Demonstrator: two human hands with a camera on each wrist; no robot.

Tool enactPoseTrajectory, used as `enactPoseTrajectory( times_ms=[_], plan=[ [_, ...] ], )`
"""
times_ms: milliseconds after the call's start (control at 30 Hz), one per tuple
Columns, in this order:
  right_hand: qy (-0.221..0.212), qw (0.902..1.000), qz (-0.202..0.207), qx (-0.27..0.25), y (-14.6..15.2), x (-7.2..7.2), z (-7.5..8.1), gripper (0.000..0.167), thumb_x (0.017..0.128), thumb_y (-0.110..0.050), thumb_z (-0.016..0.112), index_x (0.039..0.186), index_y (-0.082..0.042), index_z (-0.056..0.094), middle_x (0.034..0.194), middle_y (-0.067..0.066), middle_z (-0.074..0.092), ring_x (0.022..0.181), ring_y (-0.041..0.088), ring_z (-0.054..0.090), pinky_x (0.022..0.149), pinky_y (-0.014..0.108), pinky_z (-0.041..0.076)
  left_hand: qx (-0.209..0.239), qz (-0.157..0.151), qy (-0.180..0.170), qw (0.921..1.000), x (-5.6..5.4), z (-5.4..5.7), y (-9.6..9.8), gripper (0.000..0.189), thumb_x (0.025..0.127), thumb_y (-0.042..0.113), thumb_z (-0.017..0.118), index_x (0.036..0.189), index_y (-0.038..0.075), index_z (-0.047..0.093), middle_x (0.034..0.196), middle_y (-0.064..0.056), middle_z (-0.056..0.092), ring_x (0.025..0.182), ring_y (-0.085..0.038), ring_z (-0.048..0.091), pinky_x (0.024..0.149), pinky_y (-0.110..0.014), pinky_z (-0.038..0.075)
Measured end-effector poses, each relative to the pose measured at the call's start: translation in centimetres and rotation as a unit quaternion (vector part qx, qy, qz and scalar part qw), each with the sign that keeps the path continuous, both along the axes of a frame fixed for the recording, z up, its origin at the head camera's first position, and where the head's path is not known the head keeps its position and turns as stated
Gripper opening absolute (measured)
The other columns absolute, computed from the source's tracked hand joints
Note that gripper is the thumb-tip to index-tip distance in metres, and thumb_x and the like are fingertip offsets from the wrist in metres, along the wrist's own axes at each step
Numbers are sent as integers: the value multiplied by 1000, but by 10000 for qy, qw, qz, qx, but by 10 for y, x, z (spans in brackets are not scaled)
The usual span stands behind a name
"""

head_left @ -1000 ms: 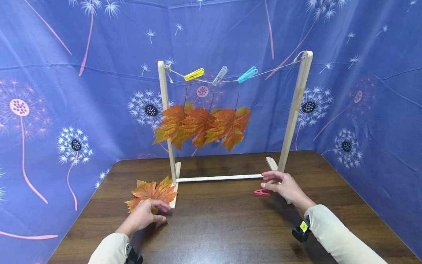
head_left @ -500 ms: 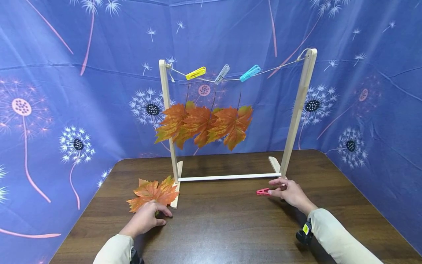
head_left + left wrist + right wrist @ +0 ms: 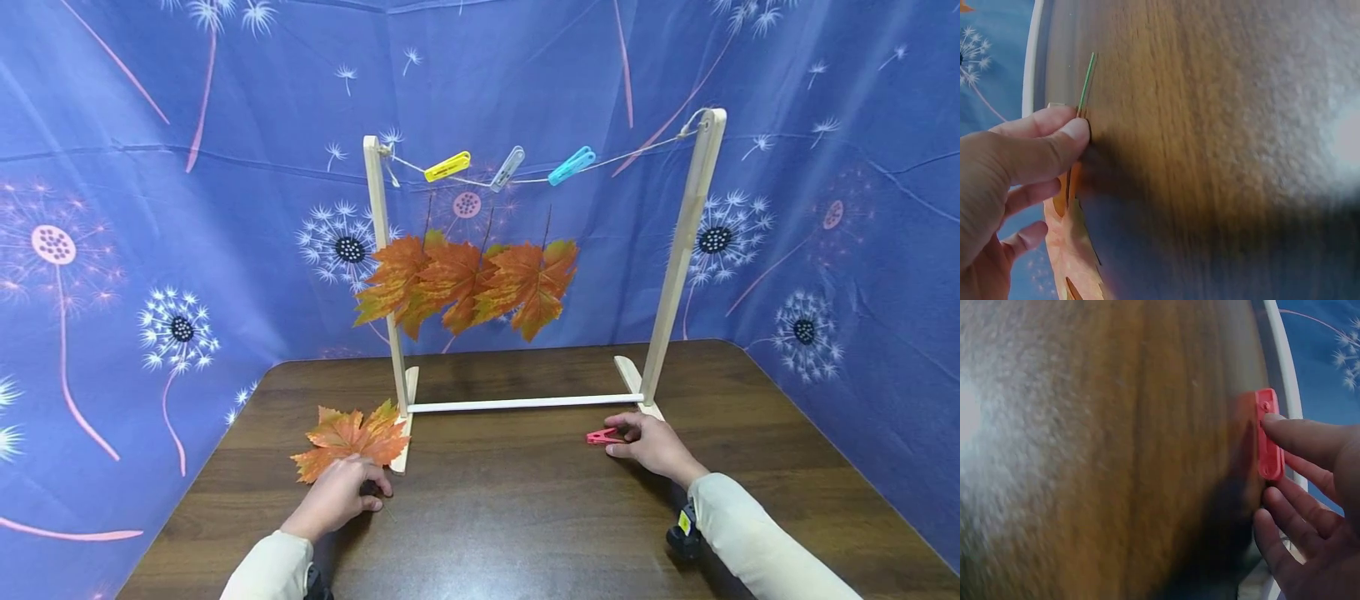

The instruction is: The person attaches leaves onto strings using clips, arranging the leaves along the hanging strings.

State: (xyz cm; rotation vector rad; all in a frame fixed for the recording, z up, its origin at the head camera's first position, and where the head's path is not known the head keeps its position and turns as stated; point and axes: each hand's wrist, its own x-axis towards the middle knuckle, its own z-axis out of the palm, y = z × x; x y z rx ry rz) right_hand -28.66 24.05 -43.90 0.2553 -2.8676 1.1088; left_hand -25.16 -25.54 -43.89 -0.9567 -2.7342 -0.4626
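Observation:
At the lower left an orange maple leaf (image 3: 348,437) lies on the table, partly behind my left hand (image 3: 339,496). Thumb and index finger pinch its thin green stem (image 3: 1088,78) in the left wrist view, the tip poking out past them. To the right, a pink clothespin (image 3: 600,437) is at the fingertips of my right hand (image 3: 656,450). The right wrist view has the thumb on one side of this clothespin (image 3: 1271,459) and fingers behind it. Several orange leaves (image 3: 528,287) hang under yellow (image 3: 447,167), grey (image 3: 507,168) and blue (image 3: 572,166) clothespins on a string.
A wooden frame (image 3: 682,250) with two posts carries the string, and a white rod (image 3: 517,404) joins its feet. The brown table (image 3: 487,517) reaches back to a blue dandelion-print cloth (image 3: 525,67).
My right hand has come down, and its thumb and fingers have closed on the pink clothespin. The left hand stays by the leaf with little movement. The head view has shifted slightly.

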Motion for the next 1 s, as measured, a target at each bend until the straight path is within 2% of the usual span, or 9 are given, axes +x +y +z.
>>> enactPoseTrajectory(
  times_ms=[167, 367, 733, 1000],
  plan=[
    [175, 9992, -39, 356, -4, -2, -1, 41, 76, -8, 88, 113, 1, 72, 89, 7, 66, 80, 21, 60, 70, 36, 45, -49, 95, -46, 9999, 0, 0, 4, 31, 62, 10, 93, 76, 25, 70, 81, 15, 67, 83, -15, 66, 73, -38, 50],
    [-12, 9983, -152, 563, -7, -5, 3, 41, 75, -10, 89, 112, -1, 73, 87, 6, 63, 79, 21, 56, 69, 36, 43, -123, 230, -200, 9995, 2, 3, 7, 35, 61, 7, 93, 76, 26, 68, 82, 15, 66, 83, -16, 66, 72, -40, 50],
    [60, 9983, -84, 575, -7, -5, 3, 39, 76, -9, 88, 111, 0, 73, 87, 6, 62, 78, 21, 55, 69, 36, 43, -82, 150, 52, 9998, 2, 4, 6, 36, 60, 6, 92, 78, 25, 67, 82, 14, 68, 84, -16, 67, 71, -41, 49],
    [24, 9991, -116, 406, -8, -3, 1, 39, 76, -7, 87, 111, 1, 72, 90, 7, 61, 79, 21, 54, 69, 36, 42, -172, 182, -209, 9995, 0, 7, 8, 35, 59, 5, 91, 76, 25, 68, 80, 14, 67, 81, -17, 67, 69, -40, 48]
  ],
)
